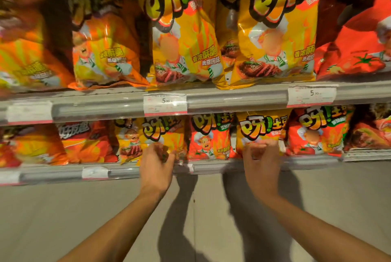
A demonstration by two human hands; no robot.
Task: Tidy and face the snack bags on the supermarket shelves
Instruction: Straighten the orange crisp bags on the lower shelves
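Both bare forearms reach up from the bottom of the frame to the lower shelf (211, 166). Left hand (155, 166) sits at the foot of a yellow snack bag (163, 134), fingers curled against the bag's lower edge; motion blur there, so I cannot tell if it pinches the bag or only touches it. Right hand (262, 160) is at the bottom of a second yellow bag (257, 130), fingers curled round its lower edge, gripping it.

Between the two hands stands a red bag (208, 136), upright, facing out. Right of the right hand is another red bag (317, 132), also upright. Further left on the lower shelf: an orange-red bag (84, 143) with a different logo, leaning a bit.

Upper shelf (232, 98) carries larger bags of the same brand: two yellow ones facing front, the left one (182, 28) and the right one (279, 24), with a third yellow bag (227, 28) wedged edge-on between them. Orange bags (101, 35) to the left, blurred. Big red tomato bag (359, 28) at far right.

Price tags (165, 103) on the upper rail read 5.90. A white label (95, 172) sits on the lower rail just left of the left hand. Grey floor (63, 208) below, arm shadows across it.
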